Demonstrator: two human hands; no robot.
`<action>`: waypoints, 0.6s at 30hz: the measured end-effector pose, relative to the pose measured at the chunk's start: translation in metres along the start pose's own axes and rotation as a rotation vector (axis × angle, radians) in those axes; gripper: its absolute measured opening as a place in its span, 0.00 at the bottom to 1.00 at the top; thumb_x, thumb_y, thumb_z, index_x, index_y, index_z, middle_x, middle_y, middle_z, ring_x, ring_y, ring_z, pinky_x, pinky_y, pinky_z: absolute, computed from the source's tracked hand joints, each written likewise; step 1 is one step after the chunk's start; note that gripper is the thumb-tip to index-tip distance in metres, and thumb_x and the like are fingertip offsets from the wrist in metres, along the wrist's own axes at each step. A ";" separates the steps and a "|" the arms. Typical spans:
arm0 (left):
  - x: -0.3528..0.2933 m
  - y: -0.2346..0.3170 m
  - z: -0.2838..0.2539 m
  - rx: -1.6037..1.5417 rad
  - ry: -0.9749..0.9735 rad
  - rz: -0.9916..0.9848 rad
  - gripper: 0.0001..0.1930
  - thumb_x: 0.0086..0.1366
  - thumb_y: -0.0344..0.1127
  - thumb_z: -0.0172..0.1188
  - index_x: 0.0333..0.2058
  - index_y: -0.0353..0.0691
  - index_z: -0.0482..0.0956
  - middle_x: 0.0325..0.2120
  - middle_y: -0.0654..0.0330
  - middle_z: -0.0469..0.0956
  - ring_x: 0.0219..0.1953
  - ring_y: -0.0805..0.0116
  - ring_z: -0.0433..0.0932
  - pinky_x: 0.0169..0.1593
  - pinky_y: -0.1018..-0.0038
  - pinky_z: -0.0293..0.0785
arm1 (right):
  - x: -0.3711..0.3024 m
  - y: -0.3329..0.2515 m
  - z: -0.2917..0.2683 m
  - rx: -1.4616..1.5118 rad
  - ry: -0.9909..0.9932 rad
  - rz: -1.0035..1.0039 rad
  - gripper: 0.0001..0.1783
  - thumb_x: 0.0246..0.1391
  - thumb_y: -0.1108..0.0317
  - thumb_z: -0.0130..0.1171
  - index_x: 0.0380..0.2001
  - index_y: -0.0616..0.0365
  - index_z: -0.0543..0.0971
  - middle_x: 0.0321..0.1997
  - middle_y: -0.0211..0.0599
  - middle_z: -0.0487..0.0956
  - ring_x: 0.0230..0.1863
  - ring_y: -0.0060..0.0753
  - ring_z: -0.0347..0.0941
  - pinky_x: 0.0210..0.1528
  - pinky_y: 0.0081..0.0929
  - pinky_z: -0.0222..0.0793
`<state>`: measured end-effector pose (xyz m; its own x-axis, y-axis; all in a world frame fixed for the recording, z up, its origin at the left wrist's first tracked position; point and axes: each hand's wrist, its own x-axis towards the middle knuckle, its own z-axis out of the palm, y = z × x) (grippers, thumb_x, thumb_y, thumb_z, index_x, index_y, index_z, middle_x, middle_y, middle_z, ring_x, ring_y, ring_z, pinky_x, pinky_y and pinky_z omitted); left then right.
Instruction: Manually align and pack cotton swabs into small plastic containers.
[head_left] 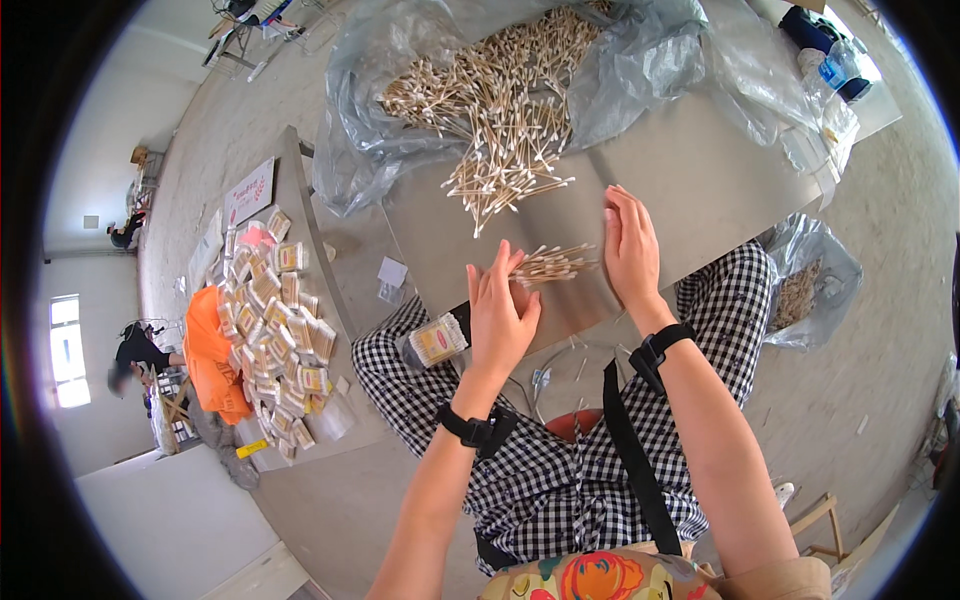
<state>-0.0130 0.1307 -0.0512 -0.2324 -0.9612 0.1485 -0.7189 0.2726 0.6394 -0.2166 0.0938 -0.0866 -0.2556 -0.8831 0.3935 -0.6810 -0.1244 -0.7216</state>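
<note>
A small bundle of cotton swabs (555, 264) lies crosswise between my hands, above the near part of the metal table (690, 150). My left hand (498, 318) has its thumb and fingers on either side of the bundle's left end, closed loosely about it. Upright beside the other end is my right hand (632, 250), its fingers stretched out, palm toward the swabs, with a small gap between. A large heap of loose cotton swabs (510, 110) spills toward me from a clear plastic bag (355, 150). Close to my left wrist is a filled swab pack (438, 340) with a printed label.
On a lower table (340, 440) at the left lie several filled swab packs (275, 310) beside an orange bag (208, 350). A plastic bag with brown contents (800, 295) stands right of my knee. A bottle (840, 65) is at the far right. People are in the left background.
</note>
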 end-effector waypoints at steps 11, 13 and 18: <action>0.013 -0.012 -0.007 0.061 0.080 0.099 0.12 0.56 0.23 0.65 0.41 0.36 0.80 0.44 0.59 0.82 0.47 0.56 0.78 0.50 0.66 0.75 | -0.011 -0.008 0.002 -0.038 -0.332 -0.604 0.19 0.51 0.65 0.66 0.47 0.60 0.80 0.54 0.35 0.79 0.59 0.36 0.74 0.60 0.34 0.73; 0.010 -0.016 -0.009 0.058 0.099 0.075 0.11 0.57 0.23 0.64 0.40 0.36 0.81 0.41 0.59 0.81 0.45 0.56 0.78 0.48 0.66 0.75 | -0.012 -0.009 0.003 -0.047 -0.324 -0.606 0.17 0.52 0.67 0.65 0.45 0.59 0.81 0.53 0.33 0.79 0.58 0.35 0.74 0.59 0.33 0.74; 0.011 -0.017 -0.011 0.083 0.123 0.061 0.08 0.59 0.23 0.62 0.38 0.36 0.82 0.35 0.57 0.79 0.40 0.57 0.78 0.44 0.65 0.74 | -0.013 -0.009 0.002 -0.075 -0.313 -0.635 0.14 0.53 0.69 0.62 0.44 0.59 0.82 0.52 0.31 0.80 0.57 0.33 0.75 0.57 0.32 0.74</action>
<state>0.0035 0.1147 -0.0517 -0.1988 -0.9392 0.2800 -0.7586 0.3284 0.5628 -0.2064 0.1052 -0.0863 0.4078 -0.7403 0.5344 -0.6810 -0.6365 -0.3621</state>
